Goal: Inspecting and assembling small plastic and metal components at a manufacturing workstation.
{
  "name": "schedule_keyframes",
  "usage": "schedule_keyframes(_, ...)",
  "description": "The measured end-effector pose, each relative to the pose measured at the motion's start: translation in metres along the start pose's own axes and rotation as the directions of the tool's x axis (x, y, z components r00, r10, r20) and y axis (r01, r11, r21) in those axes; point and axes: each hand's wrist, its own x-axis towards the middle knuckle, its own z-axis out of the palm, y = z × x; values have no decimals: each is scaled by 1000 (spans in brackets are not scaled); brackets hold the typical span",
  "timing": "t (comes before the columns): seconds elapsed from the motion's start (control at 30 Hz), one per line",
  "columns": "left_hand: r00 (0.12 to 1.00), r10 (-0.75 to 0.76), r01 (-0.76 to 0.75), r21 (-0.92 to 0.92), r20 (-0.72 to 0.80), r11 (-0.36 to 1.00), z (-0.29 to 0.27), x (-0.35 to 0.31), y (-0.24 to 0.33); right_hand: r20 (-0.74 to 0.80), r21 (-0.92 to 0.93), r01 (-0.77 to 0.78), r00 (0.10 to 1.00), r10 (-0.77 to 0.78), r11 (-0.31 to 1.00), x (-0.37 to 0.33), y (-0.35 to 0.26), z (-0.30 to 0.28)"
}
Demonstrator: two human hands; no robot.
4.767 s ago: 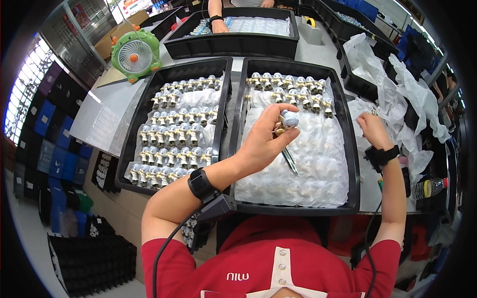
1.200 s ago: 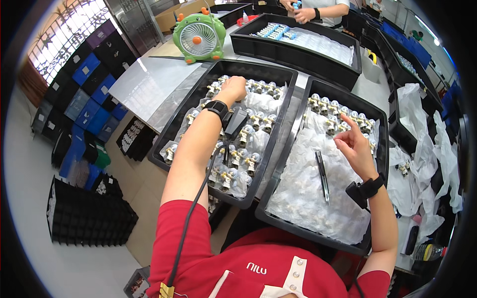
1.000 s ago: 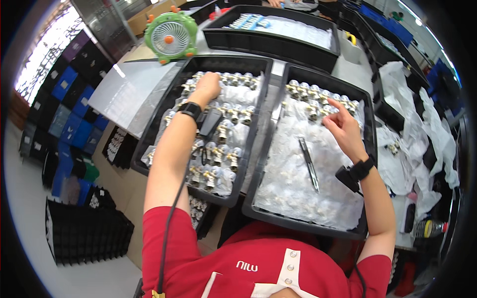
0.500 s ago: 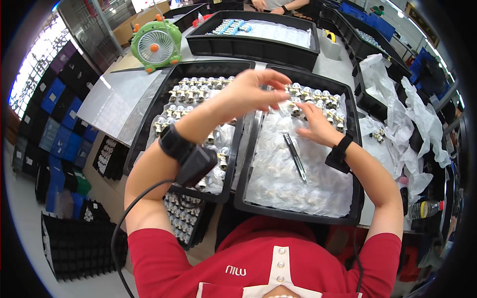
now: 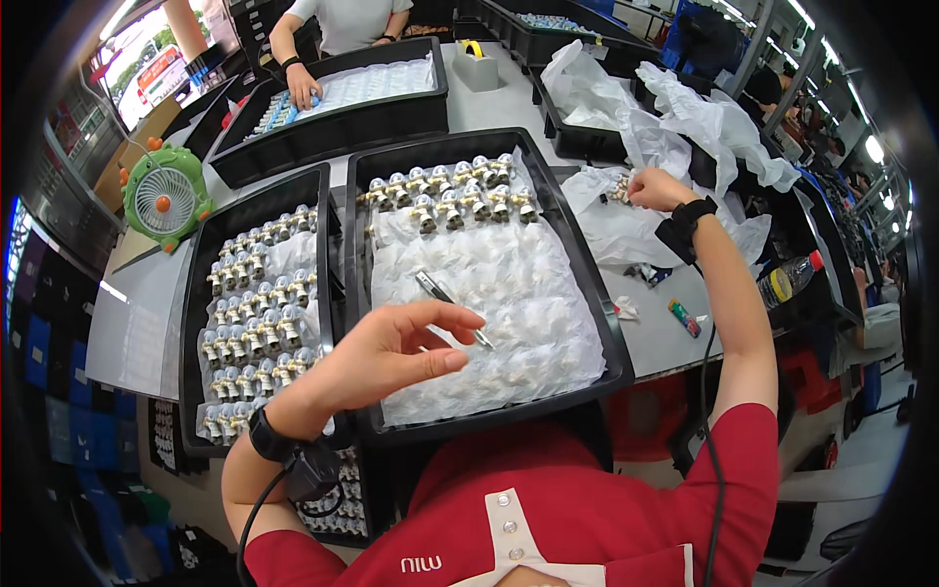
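My left hand (image 5: pixel 396 357) hovers over the near part of the right black tray (image 5: pixel 611 338), thumb and fingers apart and holding nothing. Beneath its fingertips, a slim silver-and-black pen-like tool (image 5: pixel 436 288) lies on white tissue lining the tray. Rows of small white-and-gold figurines (image 5: pixel 448 207) stand at that tray's far end. Off to the right, my right hand (image 5: pixel 660 189) reaches over crumpled white plastic sheeting (image 5: pixel 611 230), its fingers curled together on a small figurine (image 5: pixel 618 191), partly hidden by the fingertips. The left black tray (image 5: pixel 192 338) holds several rows of similar figurines (image 5: pixel 262 328).
A green toy-shaped fan (image 5: pixel 166 201) stands at the left. Across the table, another person's hand (image 5: pixel 303 86) touches blue pieces in a black tray (image 5: pixel 391 115). A tape dispenser (image 5: pixel 476 70), a lighter-sized coloured tube (image 5: pixel 684 318) and a red-capped bottle (image 5: pixel 790 279) are also around.
My view has turned rightward. My right hand has left the right tray for the figurine on the plastic sheeting. My left hand has moved nearer, away from the figurine rows.
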Motion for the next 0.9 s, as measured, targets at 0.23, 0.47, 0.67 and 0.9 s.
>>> schedule_keyframes(0.23,1000,23,-24,-42,-21,999,13,35,-16,-260,57,43,965,-27,997,49,54,56)
schedule_keyframes(0.47,986,-50,38,-77,-157,996,0,45,-34,-174,-98,33,983,-50,995,43,37,36)
schedule_keyframes(0.67,964,12,-52,-142,-266,989,-6,41,-40,-62,770,246,947,-315,588,-17,-83,-32)
schedule_keyframes(0.9,741,413,-520,-64,-529,852,-14,39,-23,-26,981,150,735,-678,125,-73,-221,2)
